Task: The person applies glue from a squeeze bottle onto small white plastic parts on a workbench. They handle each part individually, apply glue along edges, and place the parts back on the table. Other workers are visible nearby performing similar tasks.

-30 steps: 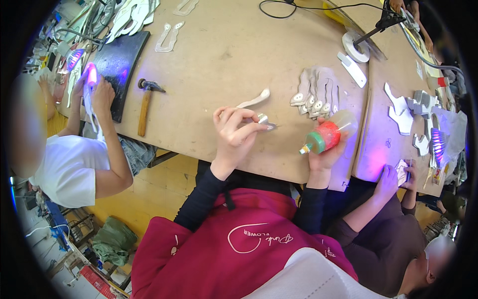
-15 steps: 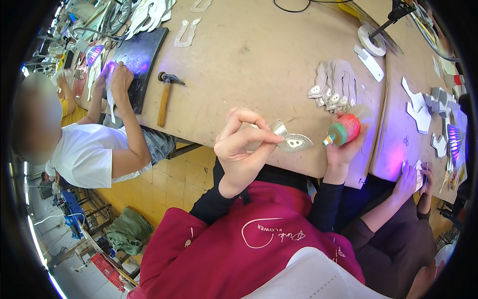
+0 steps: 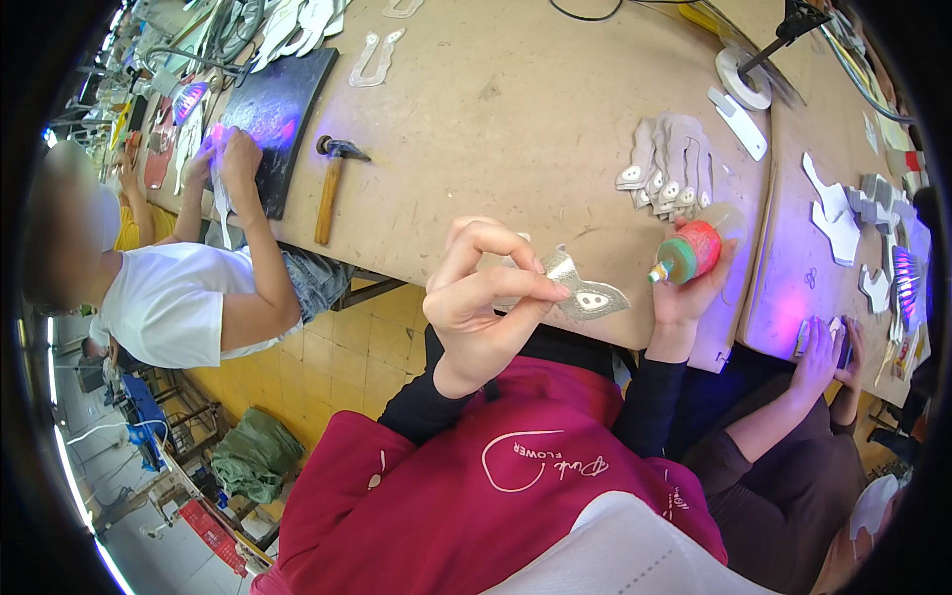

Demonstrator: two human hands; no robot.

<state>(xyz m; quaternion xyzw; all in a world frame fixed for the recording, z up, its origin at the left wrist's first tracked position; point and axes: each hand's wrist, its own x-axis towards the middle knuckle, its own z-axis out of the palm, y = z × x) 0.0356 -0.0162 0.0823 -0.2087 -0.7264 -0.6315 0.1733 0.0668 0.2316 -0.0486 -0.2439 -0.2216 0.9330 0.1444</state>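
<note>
My left hand [image 3: 488, 302] pinches one silvery-grey, pointed flat piece [image 3: 589, 296]; my right hand [image 3: 686, 303] grips one red-and-green, translucent squeeze bottle [image 3: 697, 248]. One wooden-handled hammer [image 3: 329, 198] lies apart.

Left fingers [image 3: 514, 289] pinched; right fingers [image 3: 727, 262] curled.

Bottle [image 3: 702, 248] — red and green

A crimson top [image 3: 416, 506] bears a white loop [image 3: 484, 466] and white lettering [image 3: 585, 466] on its front, with smaller white marks [image 3: 376, 472] toward its sides. Dark navy sleeves [image 3: 432, 399] show beyond it, leaving both hands [image 3: 486, 312] bare. White fabric [image 3: 625, 545] with a dashed line [image 3: 647, 575] overlaps it.
</note>
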